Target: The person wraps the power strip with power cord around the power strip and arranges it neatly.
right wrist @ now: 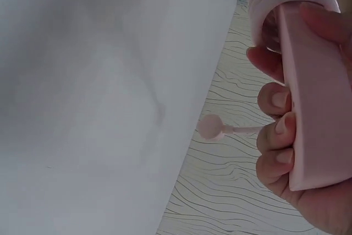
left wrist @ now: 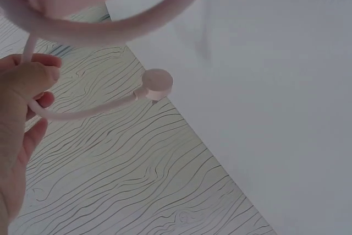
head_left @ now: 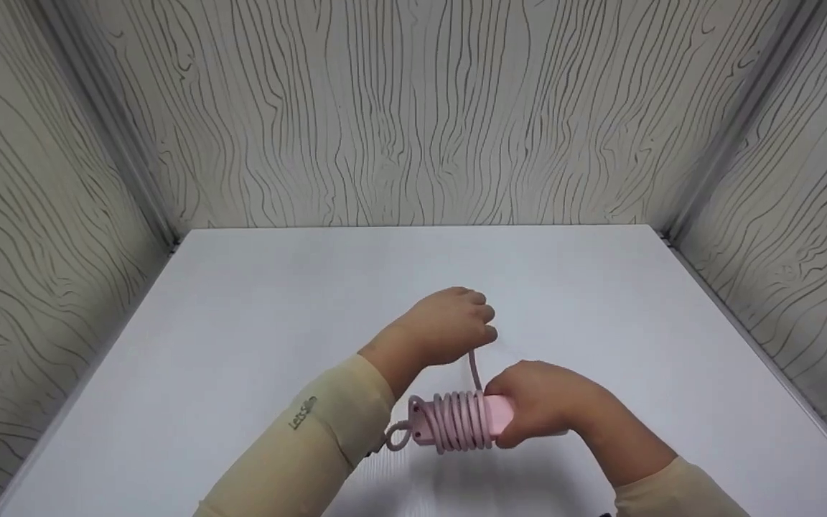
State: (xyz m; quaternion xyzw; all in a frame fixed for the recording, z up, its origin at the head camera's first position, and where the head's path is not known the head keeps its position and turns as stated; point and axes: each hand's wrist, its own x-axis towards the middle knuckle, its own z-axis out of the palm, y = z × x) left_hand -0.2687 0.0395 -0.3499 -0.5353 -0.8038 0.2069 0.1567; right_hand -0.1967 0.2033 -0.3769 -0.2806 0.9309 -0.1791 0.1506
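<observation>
A pink power strip (head_left: 501, 414) is held over the white table, its pink cord (head_left: 461, 421) wound round the body in several turns. My right hand (head_left: 547, 401) grips the bare end of the strip; in the right wrist view the fingers (right wrist: 275, 158) curl round its edge. Above and left of it, my left hand (head_left: 451, 324) pinches the free length of cord, which runs taut up from the last turn. Beyond those fingers the cord's tail ends in a round pink plug (left wrist: 158, 83). A small cord loop (head_left: 398, 435) sticks out at the strip's left end.
The white table (head_left: 277, 301) lies below both hands. Wood-patterned panels (head_left: 399, 115) stand at the back and on both sides, with grey metal posts (head_left: 108, 122) at the corners. The strip casts a shadow on the table.
</observation>
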